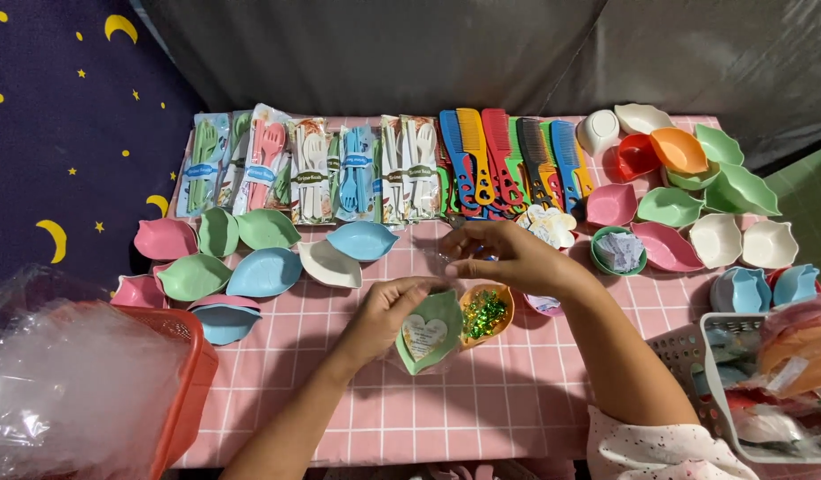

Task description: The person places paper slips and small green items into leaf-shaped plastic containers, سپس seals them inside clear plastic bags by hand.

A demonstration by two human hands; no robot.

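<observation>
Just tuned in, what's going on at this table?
A person's left hand holds a green leaf-shaped dish with a heart-shaped card in it. The right hand hovers just above, pinching something clear. An orange dish of shiny green bits sits beside it on the pink checked tablecloth.

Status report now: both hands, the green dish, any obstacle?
Left hand holds green leaf dish. Right hand pinches clear wrap above. Orange dish touching alongside.

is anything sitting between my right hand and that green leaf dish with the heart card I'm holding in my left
Nothing visible does. The right hand hovers just above and behind the green leaf dish, which the left hand grips at its left edge. The orange dish of green glitter sits beside it on the right, not between.
</observation>
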